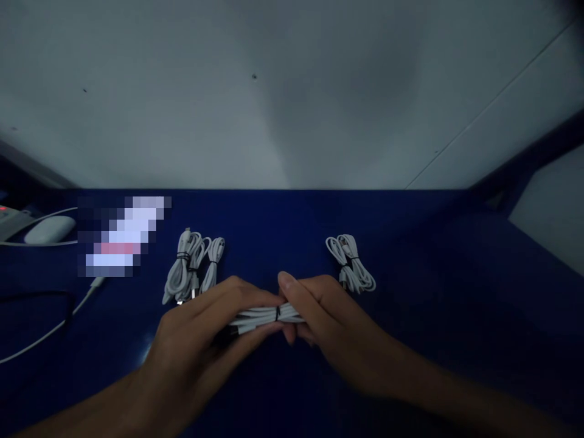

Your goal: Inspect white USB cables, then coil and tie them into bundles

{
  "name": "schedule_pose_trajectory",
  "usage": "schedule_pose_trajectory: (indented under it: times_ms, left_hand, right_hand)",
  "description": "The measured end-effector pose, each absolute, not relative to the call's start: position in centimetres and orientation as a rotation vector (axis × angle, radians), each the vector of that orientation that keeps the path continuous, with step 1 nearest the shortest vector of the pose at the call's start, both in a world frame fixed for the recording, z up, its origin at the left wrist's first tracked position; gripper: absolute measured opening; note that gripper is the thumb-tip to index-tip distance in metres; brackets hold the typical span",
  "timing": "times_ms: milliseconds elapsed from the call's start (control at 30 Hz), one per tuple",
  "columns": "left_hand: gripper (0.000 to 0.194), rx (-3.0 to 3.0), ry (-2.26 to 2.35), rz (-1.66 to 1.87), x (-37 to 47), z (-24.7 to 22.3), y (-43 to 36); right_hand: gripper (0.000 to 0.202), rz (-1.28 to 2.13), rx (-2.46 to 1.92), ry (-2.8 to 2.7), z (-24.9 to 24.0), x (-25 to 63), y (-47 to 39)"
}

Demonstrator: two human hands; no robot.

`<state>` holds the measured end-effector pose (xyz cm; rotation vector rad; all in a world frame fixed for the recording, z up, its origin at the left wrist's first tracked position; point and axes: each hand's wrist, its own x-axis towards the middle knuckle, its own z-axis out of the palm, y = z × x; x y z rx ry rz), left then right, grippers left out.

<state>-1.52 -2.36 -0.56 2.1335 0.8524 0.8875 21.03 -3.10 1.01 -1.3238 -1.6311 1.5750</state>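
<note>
Between my two hands is a coiled white charging cable (260, 316), bound around its middle by a thin black tie. My left hand (205, 334) grips its left part, with thumb and fingers on either side of the coil. At the other end, my right hand (326, 313) pinches the coil close to the tie. A pile of tied white cables (185, 264) lies just beyond my left hand, partly hidden by it. Past my right hand rests another tied white cable bundle (351, 261).
On the blue tabletop (274, 237), a blurred-out bright screen (123, 234) lies at the left with a white cord (68, 319) plugged into it. Farther left sits a white rounded case (50, 230). A pale wall (205, 121) rises behind the table.
</note>
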Motion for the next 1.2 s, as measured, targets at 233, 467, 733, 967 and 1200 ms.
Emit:
schedule_pose_trajectory:
  times_ms: [233, 467, 733, 967, 1200]
  left_hand:
    - [0.027, 2.137, 0.895, 0.885, -1.7, -0.6, -2.5]
    - [0.022, 2.018, 0.912, 0.845, -1.1, 0.2, -2.5]
    - [0.015, 1.954, 1.005, 0.762, -1.0, 0.9, -2.6]
    - [0.013, 1.931, 1.005, 0.825, -0.9, 0.7, -2.6]
    - [0.025, 1.996, 0.95, 0.94, -1.0, -0.1, -2.2]
  right_hand:
    - [0.069, 1.561, -1.336, -1.622, 1.1, 21.0, -3.3]
    - [0.066, 1.487, -1.372, -1.677, 0.8, 21.1, -3.4]
    - [0.063, 1.525, -1.338, -1.694, 0.7, 21.2, -3.1]
    - [0.063, 1.553, -1.318, -1.725, 0.9, 21.2, -2.9]
    - [0.063, 1.528, -1.327, -1.682, 0.8, 21.3, -2.9]
